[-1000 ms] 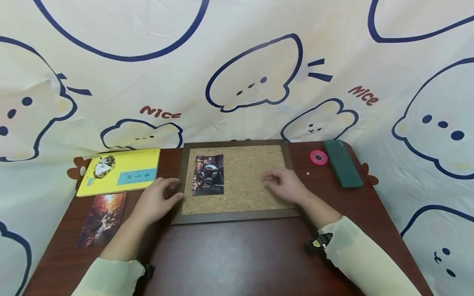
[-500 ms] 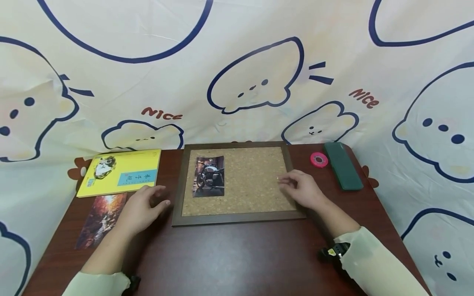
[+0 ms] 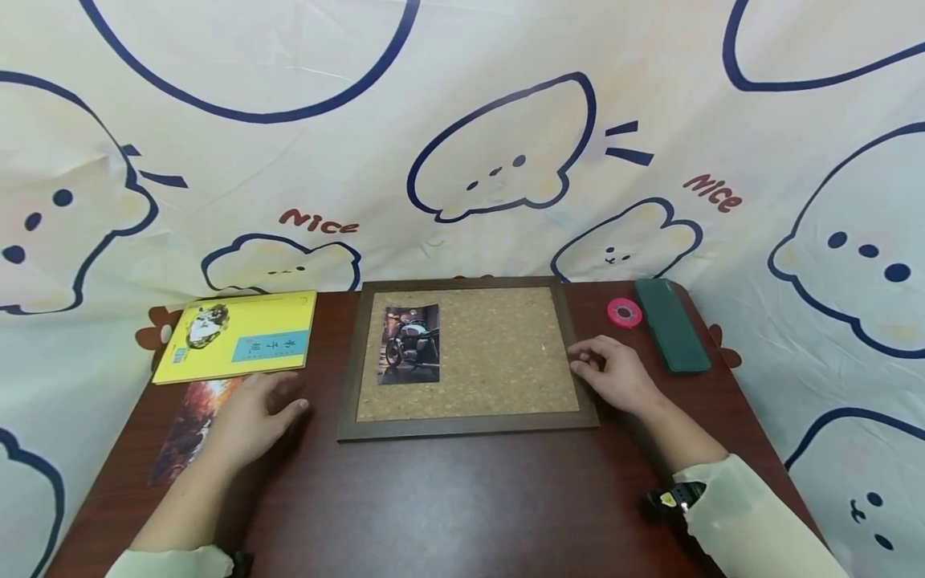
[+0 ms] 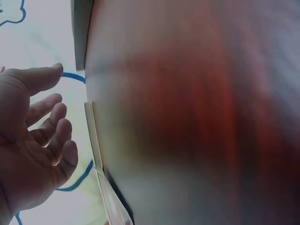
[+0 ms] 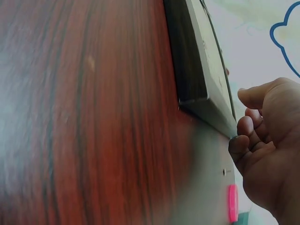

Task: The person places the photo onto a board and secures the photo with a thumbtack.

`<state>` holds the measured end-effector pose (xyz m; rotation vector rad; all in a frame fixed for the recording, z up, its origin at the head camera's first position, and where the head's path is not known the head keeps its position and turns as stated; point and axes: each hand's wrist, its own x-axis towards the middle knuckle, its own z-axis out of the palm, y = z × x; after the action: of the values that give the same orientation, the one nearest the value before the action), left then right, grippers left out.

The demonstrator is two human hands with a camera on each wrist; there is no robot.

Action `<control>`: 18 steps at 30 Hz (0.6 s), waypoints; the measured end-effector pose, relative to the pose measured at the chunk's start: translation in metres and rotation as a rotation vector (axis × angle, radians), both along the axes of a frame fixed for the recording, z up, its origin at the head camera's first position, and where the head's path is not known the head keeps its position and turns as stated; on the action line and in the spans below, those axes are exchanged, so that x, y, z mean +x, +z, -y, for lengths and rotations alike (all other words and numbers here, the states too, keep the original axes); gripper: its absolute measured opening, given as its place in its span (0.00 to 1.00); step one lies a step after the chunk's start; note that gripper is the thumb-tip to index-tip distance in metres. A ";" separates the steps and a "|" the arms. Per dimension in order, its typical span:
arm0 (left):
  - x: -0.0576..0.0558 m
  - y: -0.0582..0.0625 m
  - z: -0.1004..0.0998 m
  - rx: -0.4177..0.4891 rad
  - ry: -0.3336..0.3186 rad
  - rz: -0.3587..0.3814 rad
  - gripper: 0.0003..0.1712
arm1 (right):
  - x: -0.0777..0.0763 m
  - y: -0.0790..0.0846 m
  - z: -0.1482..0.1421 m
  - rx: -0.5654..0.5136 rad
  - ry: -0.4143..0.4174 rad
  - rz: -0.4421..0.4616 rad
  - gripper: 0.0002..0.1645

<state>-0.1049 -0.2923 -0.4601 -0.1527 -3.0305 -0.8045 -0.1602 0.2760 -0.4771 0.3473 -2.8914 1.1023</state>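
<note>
A cork board (image 3: 499, 353) in a dark wooden frame lies on the table, with a motorcycle photo (image 3: 409, 345) on its left half. A tiny whitish spot shows on the cork right of centre. My right hand (image 3: 614, 373) hovers at the frame's right side, fingers loosely bent and nothing between them; in the right wrist view the thumb (image 5: 255, 97) stands apart from the fingertips. Over an autumn-coloured picture (image 3: 184, 437) at the left is my left hand (image 3: 249, 417), relaxed and holding nothing, hiding part of that picture.
A yellow book (image 3: 234, 337) lies at the back left. At the back right are a pink round container (image 3: 625, 313) and a dark green case (image 3: 672, 325). A small pin (image 5: 225, 172) lies on the table near the frame. A patterned cloth (image 3: 462, 144) hangs behind.
Both hands have drawn apart: the left has moved left, from the frame's edge to over the autumn picture, and the right has moved right, off the cork to the frame's right side.
</note>
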 end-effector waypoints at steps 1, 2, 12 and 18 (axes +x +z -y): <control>0.001 -0.001 0.002 0.001 0.001 0.002 0.30 | 0.000 -0.001 -0.002 0.006 -0.004 -0.001 0.11; 0.002 -0.001 0.004 -0.002 0.003 0.003 0.30 | 0.001 -0.002 -0.005 0.010 -0.007 -0.001 0.11; 0.008 -0.002 0.034 -0.037 0.061 -0.019 0.31 | -0.003 -0.006 -0.027 0.067 -0.030 -0.001 0.13; 0.010 0.002 0.046 -0.055 0.118 -0.025 0.33 | -0.006 -0.007 -0.038 0.091 -0.044 0.006 0.15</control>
<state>-0.0952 -0.3384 -0.4577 0.0164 -3.0058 -0.7057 -0.1659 0.3135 -0.4842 0.2818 -2.9460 0.9703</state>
